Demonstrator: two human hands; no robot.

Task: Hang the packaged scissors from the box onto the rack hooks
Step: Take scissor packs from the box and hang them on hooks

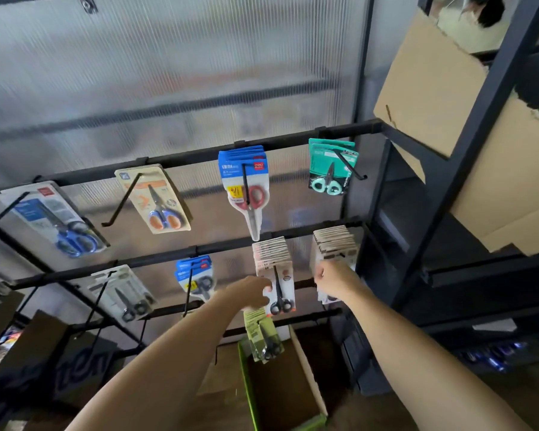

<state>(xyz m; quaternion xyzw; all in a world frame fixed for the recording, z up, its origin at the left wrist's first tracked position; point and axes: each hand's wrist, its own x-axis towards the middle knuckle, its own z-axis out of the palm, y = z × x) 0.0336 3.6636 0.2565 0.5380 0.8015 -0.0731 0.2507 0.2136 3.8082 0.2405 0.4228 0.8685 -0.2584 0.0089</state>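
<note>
Both arms are reaching up to the second rail of the black rack (181,255). The left hand (252,290) is gripping the left edge of the front pack in a stack of black-handled scissors packs (277,275) that is hanging on a hook near the right end of that rail; its fingers (266,289) are curling round the card edge. The right hand (333,275) is resting against the neighbouring stack of packs (335,244) at the far right end of the same rail, with its fingers bent toward the cards; I cannot tell whether they are pinching one.

On the top rail, four sets are hanging from left to right: blue-handled scissors (72,234), orange-and-blue scissors (161,206), red-handled scissors (246,188) and mint-handled scissors (329,172). On the left part of the second rail, a grey pack (128,293) and a small blue-carded pack (196,278) are hanging.

Below the hands, a green-carded pack (262,334) is hanging on a lower rail, above the open green-edged box (305,368) that is sitting on the floor. Flat cardboard (433,88) is leaning in the shelving at the upper right.
</note>
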